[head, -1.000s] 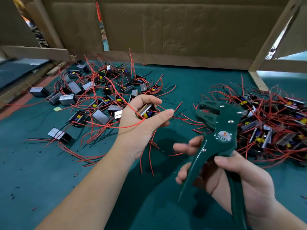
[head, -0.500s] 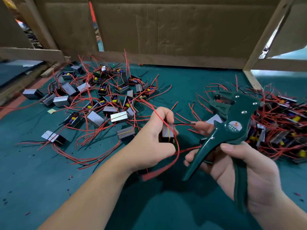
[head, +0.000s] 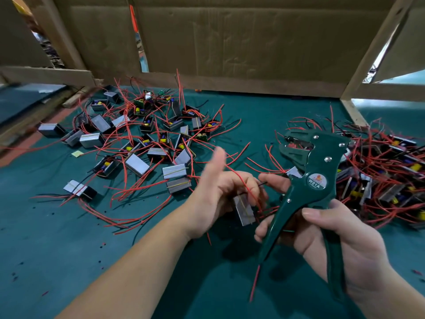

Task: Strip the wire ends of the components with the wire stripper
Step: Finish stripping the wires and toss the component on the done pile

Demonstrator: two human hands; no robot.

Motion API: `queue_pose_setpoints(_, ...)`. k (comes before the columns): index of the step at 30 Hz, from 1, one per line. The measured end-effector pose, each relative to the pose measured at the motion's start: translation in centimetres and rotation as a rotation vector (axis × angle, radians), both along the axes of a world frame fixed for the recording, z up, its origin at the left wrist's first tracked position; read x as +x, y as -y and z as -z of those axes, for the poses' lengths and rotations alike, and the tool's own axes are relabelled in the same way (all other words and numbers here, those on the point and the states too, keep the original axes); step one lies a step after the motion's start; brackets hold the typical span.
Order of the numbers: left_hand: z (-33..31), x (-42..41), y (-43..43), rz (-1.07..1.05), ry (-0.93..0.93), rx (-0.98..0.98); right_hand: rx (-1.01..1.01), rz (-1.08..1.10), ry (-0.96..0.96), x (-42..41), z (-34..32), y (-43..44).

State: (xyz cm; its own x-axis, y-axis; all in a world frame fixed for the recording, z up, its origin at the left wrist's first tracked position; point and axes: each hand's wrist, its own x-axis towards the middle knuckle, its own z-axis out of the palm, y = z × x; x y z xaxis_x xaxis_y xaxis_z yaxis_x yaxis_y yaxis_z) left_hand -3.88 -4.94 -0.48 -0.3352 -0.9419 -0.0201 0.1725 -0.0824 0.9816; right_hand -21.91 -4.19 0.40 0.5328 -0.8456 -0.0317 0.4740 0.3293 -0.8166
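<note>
My right hand point(head: 333, 233) grips the handles of the dark green wire stripper point(head: 308, 180), whose jaws point up and to the left. My left hand point(head: 220, 194) sits just left of it, thumb raised and blurred, fingers curled round the red and black wires of a small silver box component point(head: 245, 209) that hangs under the hand. The extended right index finger touches the black wire end near my left fingertips. One red wire trails down past the stripper's handle.
A scattered heap of silver components with red wires point(head: 147, 143) lies at the left on the green mat point(head: 57, 249). A denser heap point(head: 386, 178) lies at the right behind the stripper. Cardboard walls point(head: 241, 42) close off the back.
My left hand has carried a component from the left heap to the stripper and shifted its hold from the box to its wires, so the box now dangles. The stripper stayed upright.
</note>
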Motion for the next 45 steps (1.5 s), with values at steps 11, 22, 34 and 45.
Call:
queue_pose_setpoints(11,1.6,0.0,0.7,-0.232,0.239,-0.221,-0.012,-0.009,0.019,-0.2,-0.2,-0.1)
queue_pose_setpoints(22,0.1,-0.4,0.3,-0.36,-0.055,-0.183,-0.021,0.063,0.092,-0.6,-0.3,-0.2)
queue_pose_setpoints(34,-2.1,0.6,-0.6,-0.114,-0.405,-0.042,-0.005,-0.127,0.161,-1.2,-0.5,0.2)
queue_pose_setpoints(45,-0.3,-0.4,0.0,-0.244,-0.007,-0.045,-0.041,-0.065,0.077,-1.2,-0.3,0.3)
